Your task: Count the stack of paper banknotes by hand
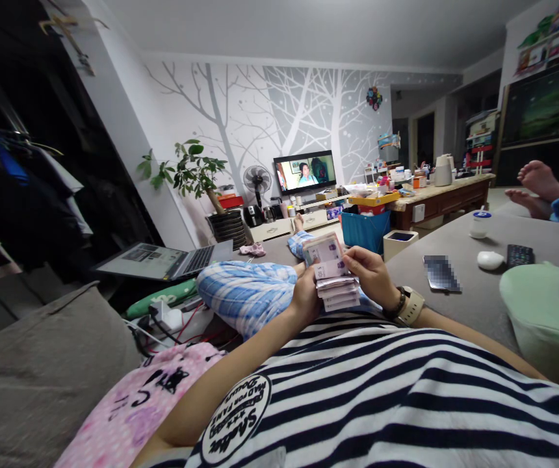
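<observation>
A thick stack of banknotes (338,291) is held above my lap, its lower part folded down toward me. My left hand (306,292) is closed around the stack's left side, with the thumb on top. At the right edge of the upper notes, my right hand (370,270) pinches a banknote (327,255) between thumb and fingers. A figure 5 and purple marks show on the upper notes. How many notes lie in the stack cannot be made out.
A phone (441,273), a white mouse (490,260) and a small keypad (520,255) lie on the grey couch to my right, near a green neck pillow (528,292). An open laptop (145,261) sits left, above cables. Another person's feet (540,185) rest at far right.
</observation>
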`<state>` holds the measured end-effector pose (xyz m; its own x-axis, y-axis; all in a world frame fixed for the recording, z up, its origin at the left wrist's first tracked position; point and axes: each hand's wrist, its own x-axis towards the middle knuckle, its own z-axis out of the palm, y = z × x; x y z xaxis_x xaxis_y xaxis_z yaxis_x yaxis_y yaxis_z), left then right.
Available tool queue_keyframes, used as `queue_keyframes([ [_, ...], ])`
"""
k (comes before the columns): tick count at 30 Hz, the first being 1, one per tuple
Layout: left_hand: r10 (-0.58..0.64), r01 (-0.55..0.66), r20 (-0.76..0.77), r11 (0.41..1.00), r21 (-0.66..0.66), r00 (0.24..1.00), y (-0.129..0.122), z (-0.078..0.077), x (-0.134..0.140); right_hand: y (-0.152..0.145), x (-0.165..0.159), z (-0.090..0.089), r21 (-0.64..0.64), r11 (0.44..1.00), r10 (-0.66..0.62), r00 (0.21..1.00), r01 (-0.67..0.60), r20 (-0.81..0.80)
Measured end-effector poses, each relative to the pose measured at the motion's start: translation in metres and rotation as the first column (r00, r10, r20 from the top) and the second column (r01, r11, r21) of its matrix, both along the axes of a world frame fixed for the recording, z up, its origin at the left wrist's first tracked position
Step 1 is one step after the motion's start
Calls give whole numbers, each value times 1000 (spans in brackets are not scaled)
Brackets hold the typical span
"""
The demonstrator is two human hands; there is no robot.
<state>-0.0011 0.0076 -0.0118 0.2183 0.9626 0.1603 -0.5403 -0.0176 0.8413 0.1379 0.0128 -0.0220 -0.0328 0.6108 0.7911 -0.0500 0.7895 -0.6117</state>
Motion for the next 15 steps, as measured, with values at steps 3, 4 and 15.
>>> queue_keyframes([
  [3, 8, -8, -6, 1000, -6, 1000, -1, 1, 1, 0, 0, 0, 20, 1000, -17, 1000, 17, -9],
  [4, 16, -16, -4, 1000, -3, 1000, -1, 1, 1, 0, 0, 0, 26, 999, -22, 1000, 22, -12],
  [15, -50, 50, 7, 999, -1, 999, 0, 1, -1, -2, 2, 0, 26, 999, 29, 1000, -29, -7],
])
